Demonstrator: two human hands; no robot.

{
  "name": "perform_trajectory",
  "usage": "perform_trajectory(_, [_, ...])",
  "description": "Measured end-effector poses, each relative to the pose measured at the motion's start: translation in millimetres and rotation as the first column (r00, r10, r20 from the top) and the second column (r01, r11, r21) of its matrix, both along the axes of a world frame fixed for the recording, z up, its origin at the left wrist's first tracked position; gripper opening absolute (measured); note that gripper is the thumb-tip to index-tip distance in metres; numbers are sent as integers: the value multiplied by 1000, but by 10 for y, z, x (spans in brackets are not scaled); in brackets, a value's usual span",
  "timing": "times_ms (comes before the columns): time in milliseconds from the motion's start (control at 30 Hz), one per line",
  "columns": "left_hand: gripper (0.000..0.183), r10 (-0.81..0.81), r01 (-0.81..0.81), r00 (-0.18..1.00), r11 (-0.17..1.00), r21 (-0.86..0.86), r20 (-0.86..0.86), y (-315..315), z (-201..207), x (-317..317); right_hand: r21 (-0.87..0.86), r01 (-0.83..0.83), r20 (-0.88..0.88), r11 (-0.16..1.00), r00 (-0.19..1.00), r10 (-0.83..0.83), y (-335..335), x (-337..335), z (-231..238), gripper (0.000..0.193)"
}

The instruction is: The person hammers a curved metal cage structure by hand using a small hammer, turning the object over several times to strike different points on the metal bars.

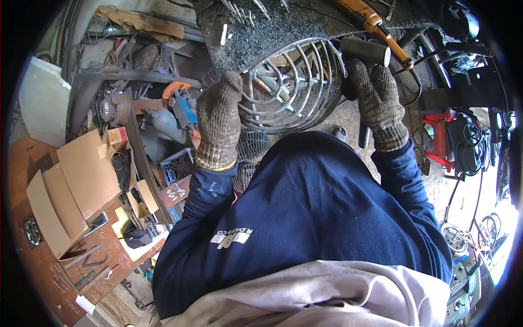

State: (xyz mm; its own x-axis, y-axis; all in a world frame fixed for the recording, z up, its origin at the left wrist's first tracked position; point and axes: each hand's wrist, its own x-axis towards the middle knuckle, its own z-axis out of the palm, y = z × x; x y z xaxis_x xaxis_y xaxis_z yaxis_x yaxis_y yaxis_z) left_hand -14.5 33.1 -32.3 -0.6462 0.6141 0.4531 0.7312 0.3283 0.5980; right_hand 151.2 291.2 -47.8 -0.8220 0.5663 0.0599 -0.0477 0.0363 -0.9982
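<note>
A round cage of bent metal rods (305, 117) stands tilted against the near edge of the dark workbench (294, 27). My left hand (219, 122), in a grey-brown knitted glove, is closed at the left side of the cage's rim. On the right, my gloved right hand (378, 103) is wrapped round a hammer (373, 53). Its thick cylindrical head lies beside the cage's upper right rim, and part of the handle shows below the hand. I cannot tell whether the hammer touches the cage. Both hands' fingertips are mostly hidden.
An orange power tool (370, 20) with a cord lies on the bench's right, near a white stick (224, 34). A blue power tool (184, 109) sits left of my left hand. Cardboard boxes (90, 174) fill the left. A red stool (438, 141) stands right.
</note>
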Motion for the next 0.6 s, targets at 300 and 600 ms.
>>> perform_trajectory(300, [87,-37,17,804,999,38,594,378,374,134,170,92,-95,981,993,-77,37,-299,-133,32])
perform_trajectory(600, [38,-147,145,923,989,31,356,285,211,-14,-23,-25,-20,999,1000,24,100,-363,-414,34])
